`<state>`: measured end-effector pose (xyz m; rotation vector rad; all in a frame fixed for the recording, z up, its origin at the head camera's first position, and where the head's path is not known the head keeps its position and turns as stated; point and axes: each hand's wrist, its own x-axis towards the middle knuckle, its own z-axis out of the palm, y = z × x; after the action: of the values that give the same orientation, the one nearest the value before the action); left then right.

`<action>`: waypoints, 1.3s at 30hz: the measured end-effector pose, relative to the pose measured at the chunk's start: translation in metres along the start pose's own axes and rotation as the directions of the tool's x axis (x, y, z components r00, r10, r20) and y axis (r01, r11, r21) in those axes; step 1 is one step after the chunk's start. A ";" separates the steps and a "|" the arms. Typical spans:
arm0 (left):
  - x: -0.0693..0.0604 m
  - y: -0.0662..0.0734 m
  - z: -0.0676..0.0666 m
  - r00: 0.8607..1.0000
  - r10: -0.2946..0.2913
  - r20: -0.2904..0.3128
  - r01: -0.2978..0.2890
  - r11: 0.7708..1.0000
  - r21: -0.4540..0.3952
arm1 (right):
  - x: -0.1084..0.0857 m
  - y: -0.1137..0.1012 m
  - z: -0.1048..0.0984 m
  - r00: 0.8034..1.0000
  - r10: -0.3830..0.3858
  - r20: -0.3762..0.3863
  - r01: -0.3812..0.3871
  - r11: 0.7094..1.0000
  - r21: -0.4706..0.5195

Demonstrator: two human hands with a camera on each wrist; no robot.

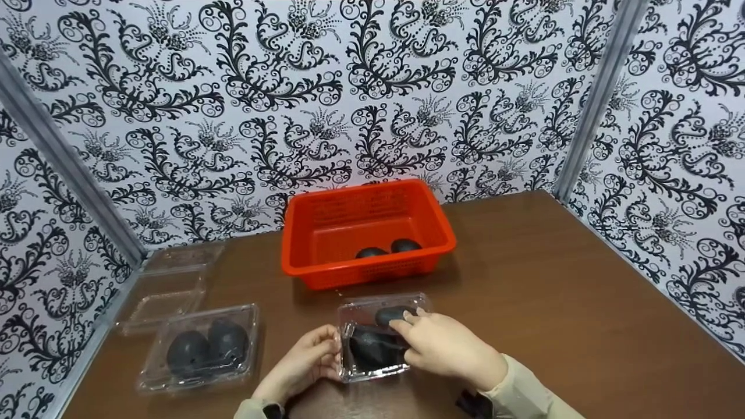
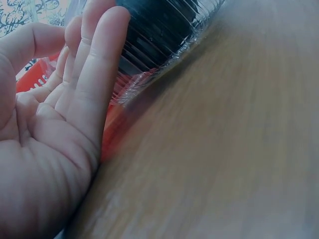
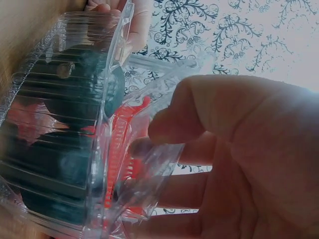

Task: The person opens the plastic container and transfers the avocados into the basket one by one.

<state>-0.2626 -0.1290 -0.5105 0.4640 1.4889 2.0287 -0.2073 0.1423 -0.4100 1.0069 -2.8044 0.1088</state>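
Note:
A clear plastic clamshell box (image 1: 381, 372) sits on the table before me, holding dark, egg-shaped avocados (image 3: 84, 89). My left hand (image 1: 311, 358) grips its left side, the thumb by the rim and the fingers along the wall. In the left wrist view the fingers (image 2: 94, 64) lie beside the box. My right hand (image 1: 448, 346) is over the right part of the box. In the right wrist view the clear lid (image 3: 154, 184) stands partly raised between the right thumb and the fingers. Fingertips there are blurred behind plastic.
An orange-red basket (image 1: 366, 270) with two dark avocados (image 1: 405, 245) in view stands behind the box. To the left is another clear box (image 1: 250, 343) with two avocados inside. Empty clear containers (image 1: 169, 291) lie behind it, near the patterned wall (image 1: 372, 116).

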 end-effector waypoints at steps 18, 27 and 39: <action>-0.005 -0.006 -0.001 0.998 0.021 0.067 -0.020 1.000 -0.002 | -0.008 0.004 -0.003 0.999 -0.036 -0.024 0.037 0.996 0.079; 0.000 -0.001 -0.002 0.998 0.035 0.057 -0.037 0.999 0.021 | -0.007 0.008 -0.005 0.997 -0.062 -0.056 0.066 0.996 0.063; 0.002 0.000 -0.002 0.998 0.023 0.057 -0.024 1.000 0.019 | -0.007 0.009 -0.004 0.998 -0.044 -0.040 0.047 0.997 0.065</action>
<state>-0.2651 -0.1296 -0.5117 0.5452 1.4774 2.0032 -0.2070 0.1547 -0.4071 1.0704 -2.7576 0.2143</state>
